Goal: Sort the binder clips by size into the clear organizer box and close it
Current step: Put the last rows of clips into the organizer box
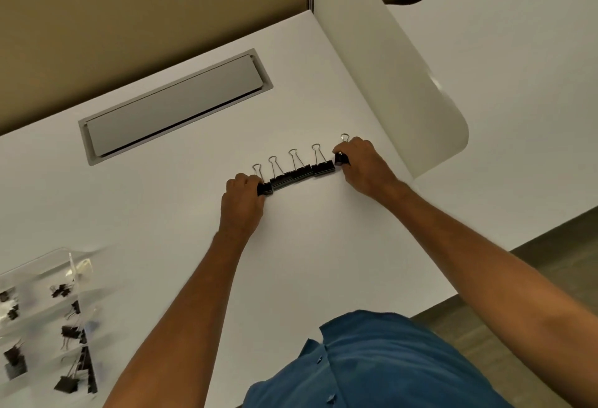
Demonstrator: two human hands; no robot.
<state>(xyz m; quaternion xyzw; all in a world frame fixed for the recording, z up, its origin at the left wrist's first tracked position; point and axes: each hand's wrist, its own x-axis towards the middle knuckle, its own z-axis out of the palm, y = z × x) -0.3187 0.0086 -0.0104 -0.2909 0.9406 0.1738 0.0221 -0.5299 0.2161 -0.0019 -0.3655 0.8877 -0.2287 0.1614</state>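
Several black binder clips [301, 172] with silver wire handles lie in a row on the white desk [161, 213]. My left hand [241, 204] pinches the clip at the row's left end [264, 188]. My right hand [362, 166] pinches the clip at the right end [341, 158]. The clear organizer box [42, 317] lies open at the lower left, with more black clips in its compartments and one clip [66, 383] at its near edge.
A grey cable flap [174, 103] is set into the desk behind the row. A white divider panel [404, 84] rises at the right, with another desk beyond. The desk's front edge runs near my blue shirt [372, 365].
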